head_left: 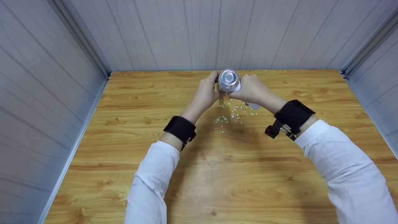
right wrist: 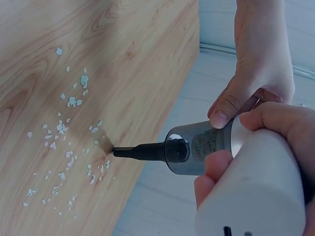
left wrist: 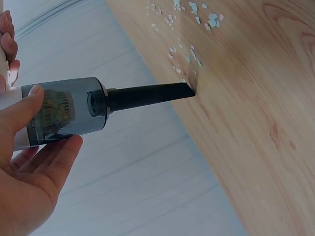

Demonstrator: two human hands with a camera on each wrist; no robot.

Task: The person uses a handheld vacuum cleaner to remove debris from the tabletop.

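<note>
While both hands close round it, a small handheld vacuum stands nose-down over the far middle of the wooden table. Its body is a smooth white cylinder, capped at the rear end by a shiny silver grille with radial vanes. Ahead of the white part sits a smoky, translucent dust cup with a pale ribbed filter showing inside. From the cup runs a slim matte black crevice nozzle, flattened and cut slantwise at its tip, which touches the table top.

The left hand wraps the dust cup, thumb curled on one side and fingers beneath it, so the grip is closed on the vacuum. The right hand grips the white body just behind the cup, its fingers curled firmly around it.

The table has a glossy, orange-brown wood grain with darker knots. Small, irregular white and pale-green paper scraps lie scattered on it right beside the nozzle tip and a little nearer the person. Grey ribbed panels wall in the table.
</note>
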